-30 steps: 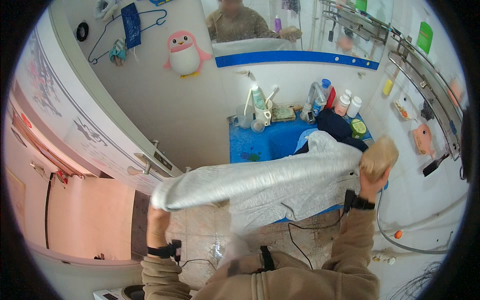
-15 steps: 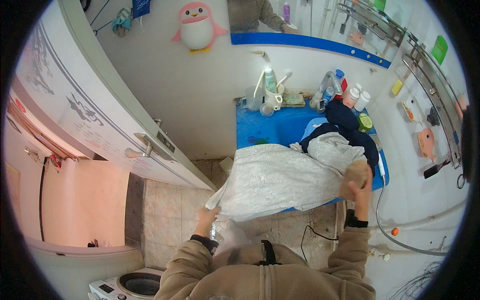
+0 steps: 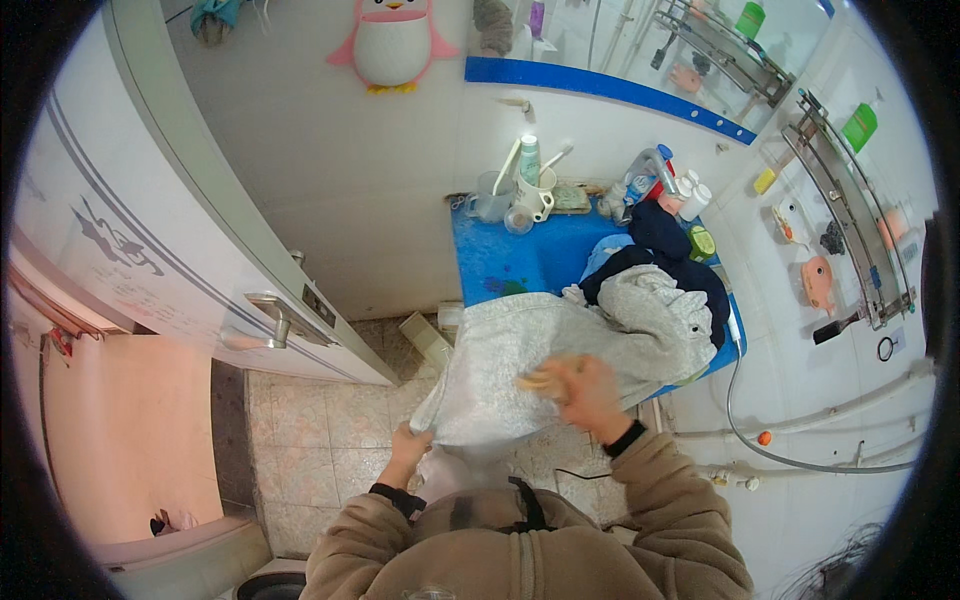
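A light grey garment [image 3: 500, 345], looking damp, lies across the blue washstand top [image 3: 475, 250], and its near part hangs over the front edge. With my left hand [image 3: 408, 447] closed on its lower left corner, the cloth is drawn out toward me. My right hand [image 3: 590, 392], smeared by motion, is closed round a wooden scrubbing brush [image 3: 540, 382] over the middle of the garment. Whether the bristles touch the cloth I cannot tell. Dark blue clothing [image 3: 705, 285] is bunched beneath and behind the grey garment's right end.
A cup with toothbrush and toothpaste [image 3: 537, 190], a tap [image 3: 650, 165] and several bottles [image 3: 690, 195] line the back. A showerhead hose [image 3: 735, 400] runs down the right wall. The door [image 3: 200, 220] stands ajar at left.
My right hand has swung left with the brush, from the garment's right end to its middle. My left hand keeps its grip on the corner. The whole view has shifted slightly.
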Demonstrator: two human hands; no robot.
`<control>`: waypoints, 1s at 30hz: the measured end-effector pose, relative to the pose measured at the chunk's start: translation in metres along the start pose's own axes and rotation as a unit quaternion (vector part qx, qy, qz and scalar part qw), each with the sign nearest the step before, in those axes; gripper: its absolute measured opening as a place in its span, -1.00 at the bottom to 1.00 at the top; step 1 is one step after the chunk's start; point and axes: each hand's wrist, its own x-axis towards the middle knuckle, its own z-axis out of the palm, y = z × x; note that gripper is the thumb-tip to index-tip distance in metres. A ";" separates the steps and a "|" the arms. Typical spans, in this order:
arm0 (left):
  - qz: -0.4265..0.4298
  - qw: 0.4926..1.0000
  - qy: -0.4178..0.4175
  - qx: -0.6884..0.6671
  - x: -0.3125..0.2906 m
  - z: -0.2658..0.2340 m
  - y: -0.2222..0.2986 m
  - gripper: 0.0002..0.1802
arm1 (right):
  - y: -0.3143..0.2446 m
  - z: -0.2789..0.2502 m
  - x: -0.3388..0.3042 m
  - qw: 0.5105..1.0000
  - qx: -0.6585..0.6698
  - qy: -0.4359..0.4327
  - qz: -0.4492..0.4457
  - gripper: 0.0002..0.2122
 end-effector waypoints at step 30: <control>0.126 0.976 -0.069 0.162 -0.024 -0.088 0.028 -0.65 | -0.032 0.013 -0.002 0.995 0.004 0.044 0.090 -0.51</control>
